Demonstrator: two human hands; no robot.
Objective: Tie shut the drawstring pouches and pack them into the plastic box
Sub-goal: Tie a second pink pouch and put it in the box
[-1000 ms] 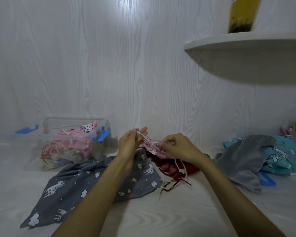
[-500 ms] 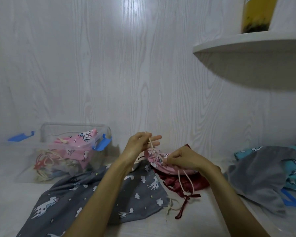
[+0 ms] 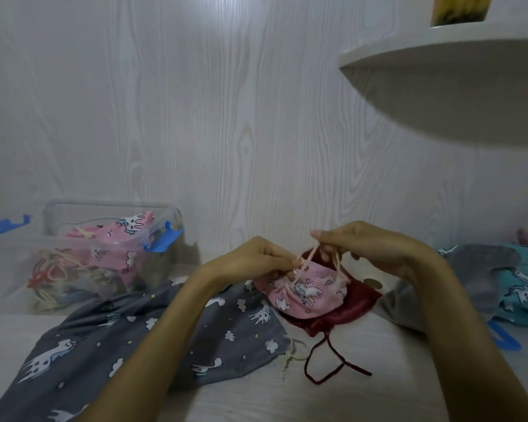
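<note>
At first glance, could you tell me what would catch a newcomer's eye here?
In the centre, the left hand and right hand pinch the cords of a pink pouch lying on a dark red pouch. At far left stands the clear plastic box holding pouches, with a grey pouch spread before it.

My left hand [image 3: 250, 260] covers the pink pouch's [image 3: 308, 292] gathered mouth, so whether there's a knot I can't tell. The red pouch [image 3: 358, 303] is mostly buried under it. My arm cuts across the grey pouch [image 3: 110, 339], which runs off the bottom edge. The box [image 3: 110, 248] contents blur into a tangle. The yellow thing on the shelf [image 3: 457, 9] is cropped at the top.
</note>
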